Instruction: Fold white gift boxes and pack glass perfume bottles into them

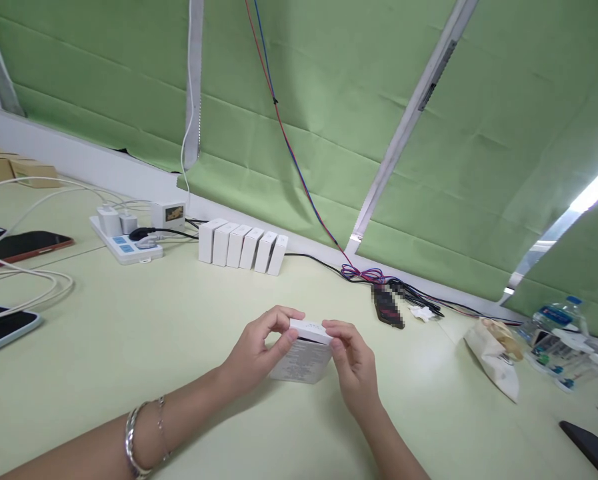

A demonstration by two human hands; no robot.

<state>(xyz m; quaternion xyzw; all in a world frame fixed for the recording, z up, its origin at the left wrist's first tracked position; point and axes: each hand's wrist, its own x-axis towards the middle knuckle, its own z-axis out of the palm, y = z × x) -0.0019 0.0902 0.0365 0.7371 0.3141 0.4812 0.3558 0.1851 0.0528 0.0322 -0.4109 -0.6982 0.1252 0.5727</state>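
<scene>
Between my two hands is a small white box (301, 362) with printed text on the side facing me. My left hand (259, 343) pinches the left end of its top edge between thumb and fingers. At the right end, my right hand (353, 357) grips the same edge in the same way. A narrow dark gap shows just under the top flap. Farther back, a row of several similar white boxes (243, 247) stands upright on the pale table (179, 340).
A power strip (126, 247) with plugs and phones (3, 327) with white cables lie left. Bundled wires (363, 272) and a pixelated dark object (389, 307) are behind right. A cloth pouch (493, 360), bottle (559, 313) and black item (591, 450) lie farther right.
</scene>
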